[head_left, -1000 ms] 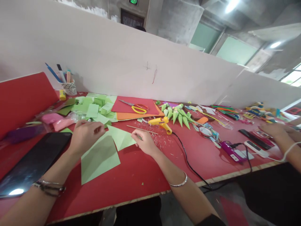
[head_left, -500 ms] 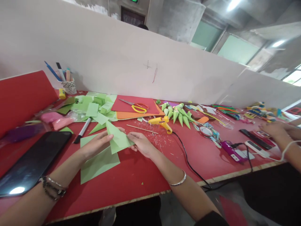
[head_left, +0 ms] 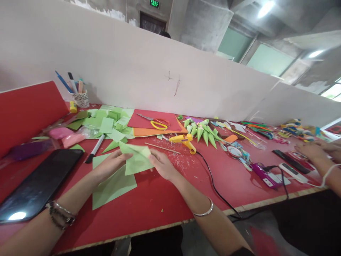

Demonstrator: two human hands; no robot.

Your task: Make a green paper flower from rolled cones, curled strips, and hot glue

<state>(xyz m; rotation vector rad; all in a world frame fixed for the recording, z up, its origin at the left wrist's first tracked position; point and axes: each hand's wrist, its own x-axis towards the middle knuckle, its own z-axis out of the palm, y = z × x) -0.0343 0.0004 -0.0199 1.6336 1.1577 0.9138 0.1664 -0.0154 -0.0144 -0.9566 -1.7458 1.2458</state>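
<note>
A sheet of light green paper (head_left: 138, 160) is held up off the table between my two hands. My left hand (head_left: 113, 164) pinches its left edge, and my right hand (head_left: 161, 163) grips the right edge near the upper corner. The sheet is creased and bent along the top. Beneath my left hand, another green sheet (head_left: 114, 188) lies flat on the red table (head_left: 170, 199). Behind the hands rest a thin wooden stick (head_left: 162, 148) and a yellow glue gun (head_left: 183, 139).
Scissors (head_left: 157, 123) lie on red paper, beside a pile of green paper pieces (head_left: 106, 125). Folded green cones (head_left: 204, 131) are bunched behind the glue gun, whose black cord (head_left: 213, 176) crosses the table edge. At left are a marker (head_left: 95, 148) and phone (head_left: 39, 181). Another person's hands (head_left: 314, 151) are at right.
The right corner of the paper, pointed and folded over before, is now opened out and raised. My right hand has shifted slightly right with it.
</note>
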